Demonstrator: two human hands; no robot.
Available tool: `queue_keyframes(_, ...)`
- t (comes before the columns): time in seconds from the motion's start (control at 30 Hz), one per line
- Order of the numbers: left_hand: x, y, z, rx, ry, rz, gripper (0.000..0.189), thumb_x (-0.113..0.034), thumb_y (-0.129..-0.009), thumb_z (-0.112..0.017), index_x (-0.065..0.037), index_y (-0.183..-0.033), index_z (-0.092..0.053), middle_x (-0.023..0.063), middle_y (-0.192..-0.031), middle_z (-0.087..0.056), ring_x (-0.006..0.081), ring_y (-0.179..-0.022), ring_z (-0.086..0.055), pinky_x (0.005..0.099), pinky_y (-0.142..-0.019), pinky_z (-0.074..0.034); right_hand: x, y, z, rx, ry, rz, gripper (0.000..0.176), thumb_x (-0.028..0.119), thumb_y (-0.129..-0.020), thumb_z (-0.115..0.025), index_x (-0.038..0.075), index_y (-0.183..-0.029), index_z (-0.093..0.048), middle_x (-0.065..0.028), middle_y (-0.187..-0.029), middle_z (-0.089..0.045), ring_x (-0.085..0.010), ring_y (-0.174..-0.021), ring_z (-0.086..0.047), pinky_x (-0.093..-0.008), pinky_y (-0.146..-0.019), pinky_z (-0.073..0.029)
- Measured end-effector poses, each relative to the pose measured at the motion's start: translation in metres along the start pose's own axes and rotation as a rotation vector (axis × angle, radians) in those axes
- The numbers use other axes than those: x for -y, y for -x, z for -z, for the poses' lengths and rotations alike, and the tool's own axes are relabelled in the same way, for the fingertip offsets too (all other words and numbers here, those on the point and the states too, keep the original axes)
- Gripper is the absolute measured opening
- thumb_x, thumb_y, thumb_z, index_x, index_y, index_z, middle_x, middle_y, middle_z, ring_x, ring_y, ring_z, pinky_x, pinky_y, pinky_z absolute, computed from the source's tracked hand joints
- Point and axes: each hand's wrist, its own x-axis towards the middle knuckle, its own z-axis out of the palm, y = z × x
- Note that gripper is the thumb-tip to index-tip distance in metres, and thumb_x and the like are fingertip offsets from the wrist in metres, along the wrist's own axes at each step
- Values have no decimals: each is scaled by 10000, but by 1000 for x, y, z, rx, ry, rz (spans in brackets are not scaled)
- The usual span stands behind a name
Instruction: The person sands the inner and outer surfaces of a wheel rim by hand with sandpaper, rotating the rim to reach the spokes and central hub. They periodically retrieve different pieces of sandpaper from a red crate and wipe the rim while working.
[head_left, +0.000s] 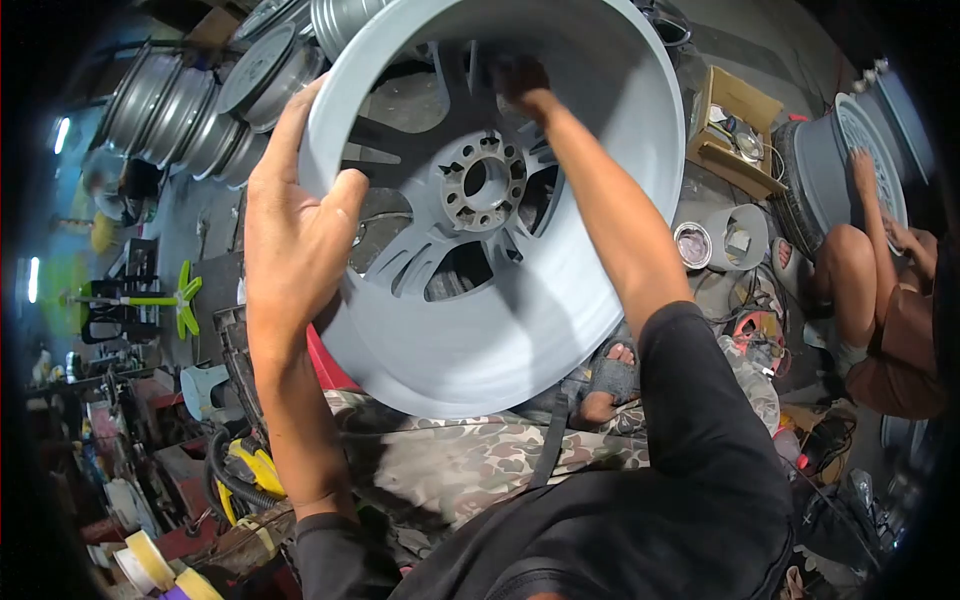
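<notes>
A large grey alloy wheel rim (480, 345) without a tyre is tilted in front of me, its hollow back side facing me. My left hand (300, 220) grips its left edge, the thumb on the near side and the fingers along the outside. Deep inside the barrel, my right hand (520, 82) is at the far upper wall near a spoke. Its fingers look curled and dark in shadow; whatever they hold is hidden. The hub (483, 182), with its ring of holes, lies between the two hands.
Several bare rims (190, 110) are lined up at upper left. A cardboard box (738, 130), a tin can (692, 245) and a plastic tub (738, 238) sit right. Another person's hand (862, 170) touches a rim at far right. A yellow-black tool (248, 470) lies lower left.
</notes>
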Motion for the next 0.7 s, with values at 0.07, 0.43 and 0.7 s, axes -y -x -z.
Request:
queue_keyframes(0.07, 3, -1, 0, 0, -30, -52, 601, -18, -770, -522, 26, -1370, -527, 119, -1153, -642, 162, -1029, -598, 275, -944, -456, -4, -2, -6, -6, 65, -36, 350, 390, -957, -535, 95, -1051, -699, -211, -1033, -692, -425, -974, -642, -465, -867, -499)
queue_keyframes(0.43, 1, 2, -3, -9, 5, -96, 615, -7, -751, -526, 36, -1364, -532, 127, -1184, -641, 182, -1104, -590, 278, -1008, -422, 62, -3, -7, -2, 79, 101, 340, 310, -969, -482, 119, -1125, -717, -192, -1135, -698, -369, -1071, -657, -466, -958, -495)
queue_keyframes(0.7, 9, -5, 1, 5, 30, -67, 605, -4, -772, -541, 29, -1376, -525, 148, -1185, -650, 188, -1086, -614, 293, -986, -448, 57, -20, 68, 774, 339, 230, 310, 266, -935, -512, 100, -1121, -697, -141, -1075, -719, -325, -979, -678, -472, -893, -496)
